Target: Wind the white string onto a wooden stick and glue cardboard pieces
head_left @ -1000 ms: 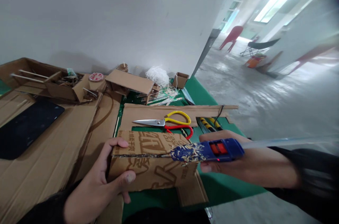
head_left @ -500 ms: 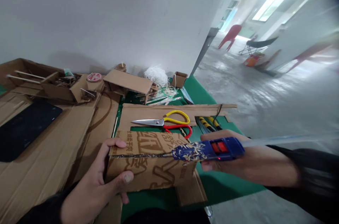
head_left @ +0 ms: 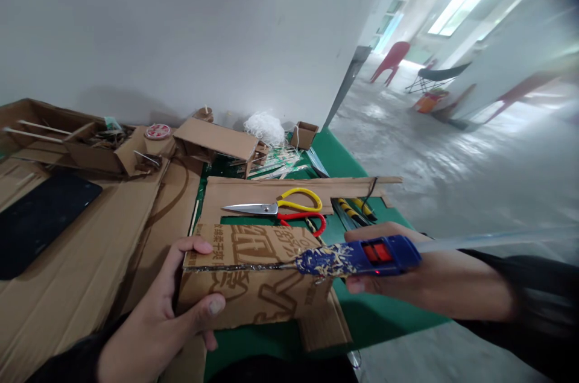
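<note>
My left hand grips the left end of a printed cardboard box, thumb on the near face and forefinger on the far one. A dark, shiny line of glue runs along the seam between the two faces. Wrapped around a blue hot glue gun, my right hand keeps its nozzle on the seam near the middle of the box. Dried glue flecks cover the gun's front, and a clear glue stick sticks out of its back. My right fingers are partly hidden behind the gun.
Scissors with yellow and red handles lie just beyond the box. Yellow-black tools are to their right. A black phone, cardboard pieces and white string lie around on the green table.
The glue gun's nozzle has slid slightly to the right along the seam. Both hands keep their holds, and the whole view has shifted a little.
</note>
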Tool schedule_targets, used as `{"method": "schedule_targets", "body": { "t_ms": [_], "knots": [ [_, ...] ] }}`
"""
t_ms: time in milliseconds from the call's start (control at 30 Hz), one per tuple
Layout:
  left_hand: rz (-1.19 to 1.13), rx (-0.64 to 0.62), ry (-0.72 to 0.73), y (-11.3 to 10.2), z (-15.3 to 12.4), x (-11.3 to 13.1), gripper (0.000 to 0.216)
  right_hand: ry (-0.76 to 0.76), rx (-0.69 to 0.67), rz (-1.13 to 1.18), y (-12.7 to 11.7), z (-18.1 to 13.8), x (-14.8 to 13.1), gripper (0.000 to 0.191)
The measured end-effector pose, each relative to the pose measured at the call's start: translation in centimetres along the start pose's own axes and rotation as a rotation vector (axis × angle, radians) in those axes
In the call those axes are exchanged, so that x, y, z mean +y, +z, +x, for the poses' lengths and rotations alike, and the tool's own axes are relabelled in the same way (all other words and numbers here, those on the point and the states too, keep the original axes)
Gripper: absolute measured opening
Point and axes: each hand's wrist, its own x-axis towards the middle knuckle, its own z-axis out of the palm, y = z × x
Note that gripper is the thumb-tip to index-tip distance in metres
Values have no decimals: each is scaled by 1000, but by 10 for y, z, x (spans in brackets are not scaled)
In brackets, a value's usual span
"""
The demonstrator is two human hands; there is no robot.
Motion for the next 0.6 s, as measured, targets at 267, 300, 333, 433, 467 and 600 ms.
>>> {"method": "schedule_targets", "body": {
  "t_ms": [267,300,333,433,467,600],
  "knots": [
    [6,17,3,2,-1,3,59,40,-33,-15,-4,0,-3,14],
    [3,18,1,2,-1,3,60,33,6,-15,-3,-1,-3,15],
    [-1,20,-2,3,-1,3,60,31,44,-15,-2,-2,-3,16],
    [-8,33,-10,3,-1,4,61,64,85,-10,1,-4,-1,20],
    [-3,40,-15,4,-1,4,60,78,86,0,2,-5,0,21],
    [29,45,-8,4,-1,4,56,125,92,14,0,-6,7,24]
  ]
}}
